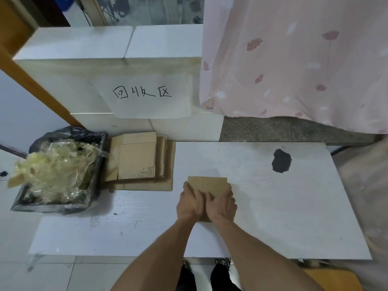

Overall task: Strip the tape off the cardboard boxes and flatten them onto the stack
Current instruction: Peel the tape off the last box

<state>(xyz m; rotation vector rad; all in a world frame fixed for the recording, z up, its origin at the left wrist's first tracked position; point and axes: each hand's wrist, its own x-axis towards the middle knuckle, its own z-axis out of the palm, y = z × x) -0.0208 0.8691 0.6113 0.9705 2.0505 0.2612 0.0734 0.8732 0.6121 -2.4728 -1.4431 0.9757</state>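
At the far left, on the floor, a bin [63, 171] lined with a black bag holds a loose heap of stripped tape [52, 169] that spills over its left rim. Just right of it, touching the bin's side, lies the stack [142, 160] of flattened cardboard, several sheets deep, set against the base of a white tiled ledge [105, 59] that carries a paper sign [147, 93] with handwritten characters. Next comes the low white bench [273, 206], and on it the small cardboard box [210, 184], lying flat near the bench's left half (its near end is hidden under the hands). The left hand [190, 203] and the right hand [222, 204] lie side by side on the box, fingers spread flat and pressing down, neither grip clenched. A dark patch [281, 160] marks the bench further right; what it is cannot be told. A pink patterned curtain [294, 59] hangs behind.
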